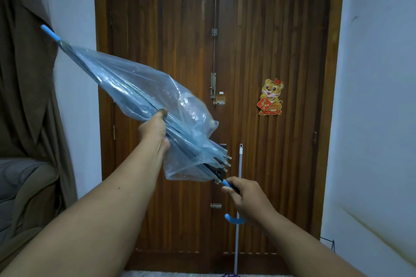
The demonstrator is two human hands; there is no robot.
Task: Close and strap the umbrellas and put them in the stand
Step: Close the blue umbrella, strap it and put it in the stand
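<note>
A transparent blue umbrella (139,92) is folded down but loose, its plastic canopy puffed out and unstrapped. It slants from its blue tip at the upper left to its curved blue handle (234,219) at the lower middle. My left hand (155,129) grips the folded canopy and ribs around the middle. My right hand (247,198) holds the blue handle just below the rib ends. No stand is in view.
A closed wooden double door (281,40) with a tiger sticker (271,96) fills the view ahead. A thin white pole (238,204) leans against it. A brown curtain (24,74) and a padded chair (22,191) stand at the left, white wall at the right.
</note>
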